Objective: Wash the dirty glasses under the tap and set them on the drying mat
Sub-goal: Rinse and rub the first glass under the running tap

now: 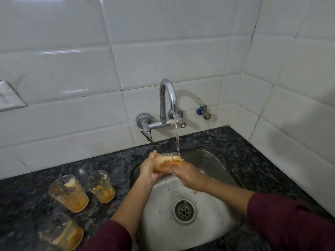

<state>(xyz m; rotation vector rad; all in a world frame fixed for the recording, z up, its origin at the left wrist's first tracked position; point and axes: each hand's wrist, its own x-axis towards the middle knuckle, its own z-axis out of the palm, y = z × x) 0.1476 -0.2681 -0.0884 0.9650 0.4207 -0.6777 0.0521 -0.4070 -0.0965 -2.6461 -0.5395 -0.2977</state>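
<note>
The glass (167, 163) you hold lies on its side over the sink (213, 160), its mouth turned right into the stream from the tap (167, 98), and orange residue coats its wall, so this first wash looks only begun. Your left hand (147, 169) is wrapped around the base end; your right hand (190, 175) is closed around the rim end from below, both forearms reaching in over the basin. Three more dirty glasses (69, 193) stand on the dark counter (108, 160) to the left, each with orange dregs, so most of the job remains. No drying mat is in view.
</note>
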